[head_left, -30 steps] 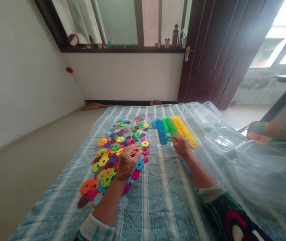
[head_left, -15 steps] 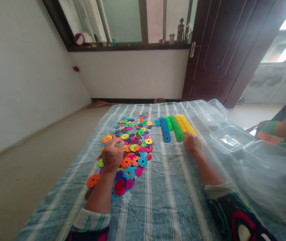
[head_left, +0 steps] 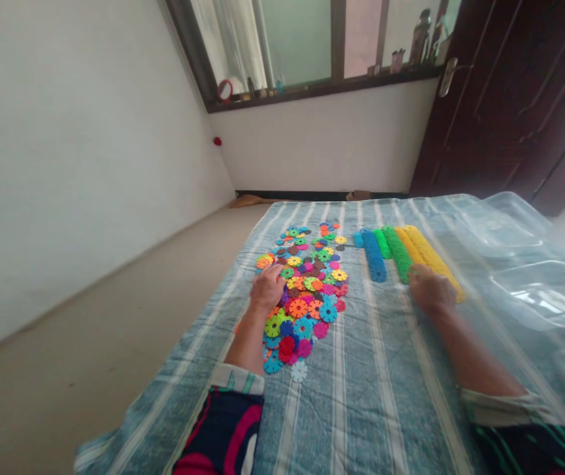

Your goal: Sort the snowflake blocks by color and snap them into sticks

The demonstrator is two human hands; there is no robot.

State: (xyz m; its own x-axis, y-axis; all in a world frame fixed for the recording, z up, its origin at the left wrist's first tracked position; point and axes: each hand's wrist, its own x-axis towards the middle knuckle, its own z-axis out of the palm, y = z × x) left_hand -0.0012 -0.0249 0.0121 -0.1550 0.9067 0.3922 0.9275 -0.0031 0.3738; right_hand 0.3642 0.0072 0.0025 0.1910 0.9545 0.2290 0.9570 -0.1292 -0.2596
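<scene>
A loose pile of flat coloured flower-shaped discs [head_left: 312,290] lies on the striped cloth [head_left: 362,382]. My left hand [head_left: 267,288] rests on the pile's left edge, fingers curled down onto the discs. To the right, discs are stacked into lying rows: blue [head_left: 374,256], short light green [head_left: 382,243], green [head_left: 398,254], orange-yellow [head_left: 410,245] and yellow [head_left: 433,258]. My right hand [head_left: 431,291] lies knuckles up at the near end of the green and yellow rows, fingers closed. What either hand holds is hidden.
Clear plastic tubs [head_left: 534,290] and a lid [head_left: 503,224] stand along the cloth's right side. A white wall is to the left, a window sill [head_left: 312,92] with small items ahead, and a dark door [head_left: 510,99] at the back right.
My left hand moved from the pile's middle to its left edge. My right hand, which held a green disc at the green row, shifted right to the rows' near ends. The view turned left.
</scene>
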